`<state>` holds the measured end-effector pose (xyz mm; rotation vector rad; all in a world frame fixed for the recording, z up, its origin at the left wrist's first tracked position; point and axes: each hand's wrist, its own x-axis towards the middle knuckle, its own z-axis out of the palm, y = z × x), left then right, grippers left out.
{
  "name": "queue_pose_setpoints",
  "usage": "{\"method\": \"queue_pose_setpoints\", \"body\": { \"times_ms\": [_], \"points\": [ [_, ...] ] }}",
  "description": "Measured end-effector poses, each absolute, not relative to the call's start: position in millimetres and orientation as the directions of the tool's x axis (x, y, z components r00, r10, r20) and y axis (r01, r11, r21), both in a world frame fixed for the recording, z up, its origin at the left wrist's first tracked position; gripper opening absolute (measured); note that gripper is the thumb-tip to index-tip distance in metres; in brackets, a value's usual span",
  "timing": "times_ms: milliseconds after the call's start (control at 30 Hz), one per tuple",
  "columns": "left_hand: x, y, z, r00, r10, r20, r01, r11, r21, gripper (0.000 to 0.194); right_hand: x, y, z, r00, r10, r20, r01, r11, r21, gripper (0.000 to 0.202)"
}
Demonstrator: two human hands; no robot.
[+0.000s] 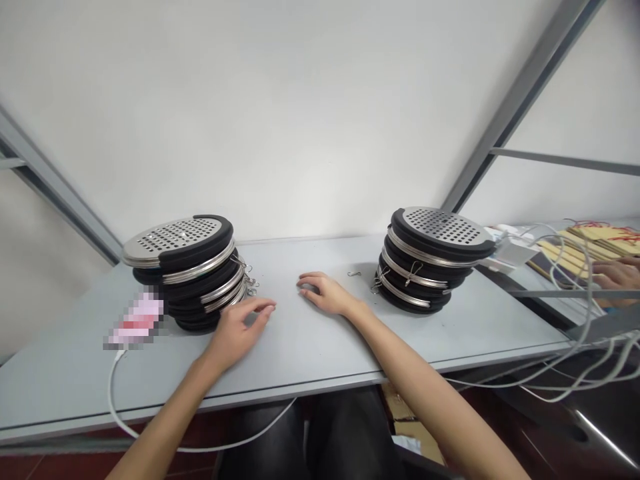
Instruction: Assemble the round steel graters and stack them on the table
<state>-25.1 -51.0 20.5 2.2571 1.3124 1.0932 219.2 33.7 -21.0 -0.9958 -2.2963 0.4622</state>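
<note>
On the table, my left hand rests beside the left stack of round perforated metal plates with black edging. Its fingers are stretched, thumb and fingertips close together, and nothing shows in them. My right hand lies on the tabletop between the two stacks, fingers extended and thumb apart, with nothing held. Right of it is a small bent-wire clip. Farther right stands a second stack of round perforated metal plates. Wire loops hang from its side, and similar loops hang from the left stack.
A blurred pink-and-white object with a white cable lies at the left. White cables hang at the right, near yellow pieces and another person's hand. Grey metal posts frame the grey table.
</note>
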Motion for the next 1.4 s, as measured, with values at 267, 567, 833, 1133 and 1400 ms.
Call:
{"method": "queue_pose_setpoints", "body": {
  "times_ms": [267,567,833,1133,1400],
  "points": [
    [-117.7,-112.0,11.4,-0.399,0.806,0.438,0.71,-0.031,0.704,0.038,219.1,32.9,-19.8,-0.554,0.734,0.393,0.539,0.676,-0.503,0.029],
    [-139.9,-96.4,16.6,-0.356,0.865,0.353,0.841,0.132,0.525,0.092,219.1,32.8,-21.2,-0.546,0.735,0.402,0.531,0.675,-0.513,0.029],
    [-121.1,-75.4,18.2,-0.219,0.93,0.295,0.888,0.065,0.455,0.085,219.5,32.0,-19.9,-0.555,0.741,0.377,0.535,0.666,-0.52,0.029],
    [-126.9,-67.1,12.3,-0.218,0.939,0.265,0.884,0.075,0.461,0.064,218.8,29.3,-17.1,-0.565,0.735,0.375,0.543,0.673,-0.502,0.029],
    [-120.4,-43.0,9.2,-0.174,0.933,0.316,0.889,0.01,0.459,0.076,218.1,28.7,-17.6,-0.575,0.729,0.373,0.542,0.68,-0.494,0.029]
  ]
}}
